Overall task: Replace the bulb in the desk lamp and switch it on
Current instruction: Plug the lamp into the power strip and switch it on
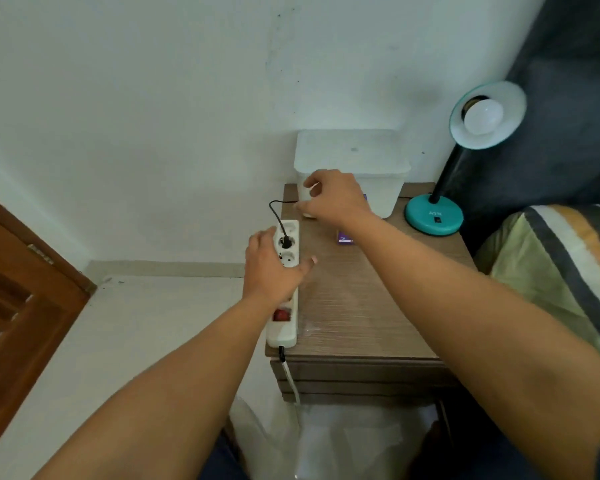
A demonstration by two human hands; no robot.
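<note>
While the left hand lies flat over the power strip along the counter's left edge, its grip spread and clamping nothing, the work looks nearly done — a white bulb already sits in the shade of the desk lamp at the far right corner, unlit. Its black plug is in a socket just ahead of the fingers. The step in hand looks like powering up: next calls for the strip's red rocker, just behind the wrist, then the base switch. Farther back, the right hand closes its grip on a small white object — possibly the old bulb — against the white bin, reaching above a purple box. Nothing blocks the lamp.
</note>
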